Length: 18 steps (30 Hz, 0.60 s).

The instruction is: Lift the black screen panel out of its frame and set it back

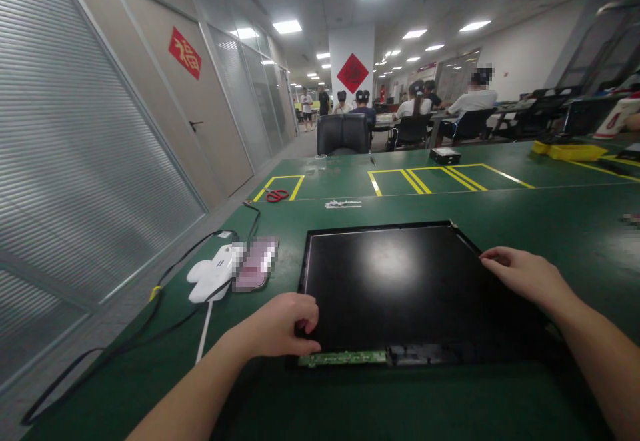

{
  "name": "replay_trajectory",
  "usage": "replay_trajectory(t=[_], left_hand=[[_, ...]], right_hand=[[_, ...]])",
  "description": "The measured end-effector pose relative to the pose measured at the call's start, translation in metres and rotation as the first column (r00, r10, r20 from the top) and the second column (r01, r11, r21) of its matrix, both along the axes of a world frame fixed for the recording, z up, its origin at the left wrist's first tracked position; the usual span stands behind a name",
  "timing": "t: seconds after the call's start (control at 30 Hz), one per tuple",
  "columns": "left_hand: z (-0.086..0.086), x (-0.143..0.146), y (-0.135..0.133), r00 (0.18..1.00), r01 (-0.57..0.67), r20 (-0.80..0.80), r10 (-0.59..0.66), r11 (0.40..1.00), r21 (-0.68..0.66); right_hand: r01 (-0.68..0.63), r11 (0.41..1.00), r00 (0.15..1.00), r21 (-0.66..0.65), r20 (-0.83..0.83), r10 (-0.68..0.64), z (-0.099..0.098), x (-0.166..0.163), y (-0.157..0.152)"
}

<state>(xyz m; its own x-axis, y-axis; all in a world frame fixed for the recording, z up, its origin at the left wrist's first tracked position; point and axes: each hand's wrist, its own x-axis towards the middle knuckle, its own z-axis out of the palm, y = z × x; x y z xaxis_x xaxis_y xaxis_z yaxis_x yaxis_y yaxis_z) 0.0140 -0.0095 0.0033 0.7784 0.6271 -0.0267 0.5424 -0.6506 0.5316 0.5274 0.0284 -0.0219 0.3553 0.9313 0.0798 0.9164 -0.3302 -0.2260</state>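
A black display panel (400,287) lies flat on the green table (575,227), with a green circuit strip (343,359) showing along its near edge. My left hand (283,324) curls its fingers round the panel's near left corner. My right hand (523,274) rests on the panel's right edge, fingers pressed against the rim.
A white power adapter (213,281) with black and white cables lies left of the panel. Red scissors (276,195) and small white parts (343,204) sit farther back among yellow floor-tape boxes. A black box (445,155) and yellow tray (570,151) stand at the far right. People sit at desks beyond.
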Motion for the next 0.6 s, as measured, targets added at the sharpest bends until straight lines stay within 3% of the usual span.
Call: replay_trajectory(t=[0.6], left_hand=[[-0.0032, 0.0027, -0.0020, 0.994, 0.040, 0.100, -0.037, 0.999, -0.018]], right_hand=[[0.016, 1.000, 1.000, 0.001, -0.015, -0.016, 0.0066, -0.0039, -0.0019]])
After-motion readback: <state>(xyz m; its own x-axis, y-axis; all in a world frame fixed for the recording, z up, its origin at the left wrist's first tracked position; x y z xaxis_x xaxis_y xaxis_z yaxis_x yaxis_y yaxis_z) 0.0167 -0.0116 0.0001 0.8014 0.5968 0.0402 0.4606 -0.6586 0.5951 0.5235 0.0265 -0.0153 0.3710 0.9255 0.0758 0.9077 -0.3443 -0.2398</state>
